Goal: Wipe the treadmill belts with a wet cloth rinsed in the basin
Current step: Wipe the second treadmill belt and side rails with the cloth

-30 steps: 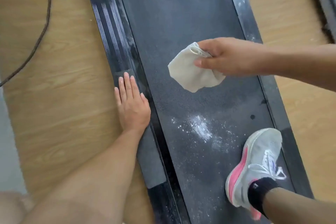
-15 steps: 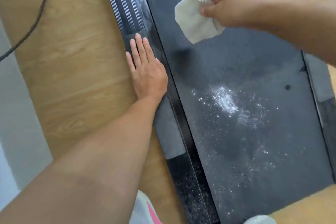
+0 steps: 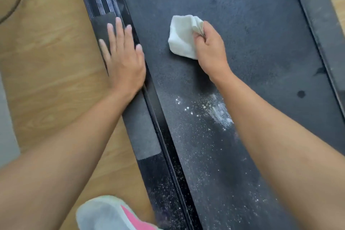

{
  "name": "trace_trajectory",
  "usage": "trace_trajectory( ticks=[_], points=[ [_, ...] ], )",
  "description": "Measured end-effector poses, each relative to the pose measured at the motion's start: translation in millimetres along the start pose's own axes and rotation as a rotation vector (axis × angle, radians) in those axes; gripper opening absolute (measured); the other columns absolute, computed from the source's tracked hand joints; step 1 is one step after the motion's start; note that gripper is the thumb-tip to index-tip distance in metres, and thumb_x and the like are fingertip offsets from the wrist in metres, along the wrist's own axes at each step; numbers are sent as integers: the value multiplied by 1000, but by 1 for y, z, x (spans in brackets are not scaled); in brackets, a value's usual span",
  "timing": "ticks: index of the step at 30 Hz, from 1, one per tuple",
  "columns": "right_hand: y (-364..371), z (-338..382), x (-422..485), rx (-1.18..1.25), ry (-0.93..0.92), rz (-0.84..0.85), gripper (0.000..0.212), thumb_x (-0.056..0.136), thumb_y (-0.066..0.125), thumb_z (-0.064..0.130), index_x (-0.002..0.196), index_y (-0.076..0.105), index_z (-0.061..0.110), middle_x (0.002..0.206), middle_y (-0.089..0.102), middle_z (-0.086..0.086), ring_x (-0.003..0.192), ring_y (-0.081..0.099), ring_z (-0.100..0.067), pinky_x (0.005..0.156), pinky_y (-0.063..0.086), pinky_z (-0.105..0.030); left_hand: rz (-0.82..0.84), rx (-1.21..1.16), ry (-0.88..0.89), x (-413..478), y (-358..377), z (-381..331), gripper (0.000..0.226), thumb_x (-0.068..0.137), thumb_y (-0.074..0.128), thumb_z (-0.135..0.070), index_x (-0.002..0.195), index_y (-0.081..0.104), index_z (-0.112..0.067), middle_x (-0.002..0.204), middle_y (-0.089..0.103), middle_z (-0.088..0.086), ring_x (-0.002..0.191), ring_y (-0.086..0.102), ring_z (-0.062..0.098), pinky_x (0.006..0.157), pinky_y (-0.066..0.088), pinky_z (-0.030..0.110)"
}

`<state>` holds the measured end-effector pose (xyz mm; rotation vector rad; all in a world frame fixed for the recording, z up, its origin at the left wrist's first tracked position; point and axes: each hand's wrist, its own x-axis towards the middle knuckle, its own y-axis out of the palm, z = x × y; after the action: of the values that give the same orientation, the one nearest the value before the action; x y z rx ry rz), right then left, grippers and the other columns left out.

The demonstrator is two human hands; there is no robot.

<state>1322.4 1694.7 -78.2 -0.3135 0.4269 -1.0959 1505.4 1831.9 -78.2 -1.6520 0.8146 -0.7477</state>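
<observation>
The dark treadmill belt (image 3: pixel 252 46) is seen running from 12 to 5 o'clock, with wooden floor (image 3: pixel 48 73) spread along its 9 o'clock side. Between them, the side rail (image 3: pixel 143 136) is pressed by the left hand (image 3: pixel 123 56), laid flat with fingers spread, toward 11 o'clock. A white-and-pink shoe (image 3: pixel 104 214) is shown at 7 o'clock. The bunched white cloth (image 3: pixel 182 37) is gripped by the curled right hand (image 3: pixel 211 50) and held on the belt near 12 o'clock. White powder (image 3: pixel 220 112) is scattered at the cloth's 5 o'clock
</observation>
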Motion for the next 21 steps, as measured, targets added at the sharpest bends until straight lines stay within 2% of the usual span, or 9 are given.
trace_trajectory(
  ticks=[2,4,7,10,15,18,21],
  points=[
    [1,0,-1,-1,-13,2,17,102,45,22,88,53,16,84,55,10,92,48,-19,74,38,-26,31,-36,135,-23,2,-28,60,110,26,-36,163,27,-9,175,13,9,162,8,26,130,8,52],
    [2,2,-2,-46,-42,-6,25,100,45,17,76,39,25,76,45,14,87,42,-18,70,33,-26,73,-36,113,-35,15,-56,65,111,23,-41,165,21,-5,175,10,12,162,7,26,131,9,49],
    [3,0,-4,-117,-117,8,13,97,41,12,88,51,14,89,53,8,93,46,-22,80,40,-39,64,78,-25,-36,33,-72,70,110,20,-46,166,13,-4,175,6,14,162,5,27,131,9,47],
    [2,-4,-2,-154,-186,40,20,95,39,7,101,58,11,102,58,0,101,49,-25,94,42,-46,35,124,-13,-31,39,-70,70,110,20,-46,166,13,-4,175,5,13,162,5,26,131,9,45],
    [5,4,9,-139,-201,40,22,96,41,8,105,60,11,104,60,3,101,48,-22,96,45,-52,53,117,10,-18,38,-67,69,111,19,-44,166,10,-4,175,4,14,162,3,27,131,9,45],
    [9,10,17,-128,-197,45,19,97,41,9,97,55,22,98,56,11,97,45,-16,94,45,-48,55,112,27,-10,35,-65,68,111,19,-43,166,11,-3,175,4,15,162,4,28,131,9,46],
    [10,22,24,-129,-173,70,27,98,40,14,84,42,36,88,49,19,94,44,-15,91,41,-44,73,82,29,1,32,-64,68,111,19,-43,166,12,-3,175,5,15,162,3,28,131,8,46]
  ],
)
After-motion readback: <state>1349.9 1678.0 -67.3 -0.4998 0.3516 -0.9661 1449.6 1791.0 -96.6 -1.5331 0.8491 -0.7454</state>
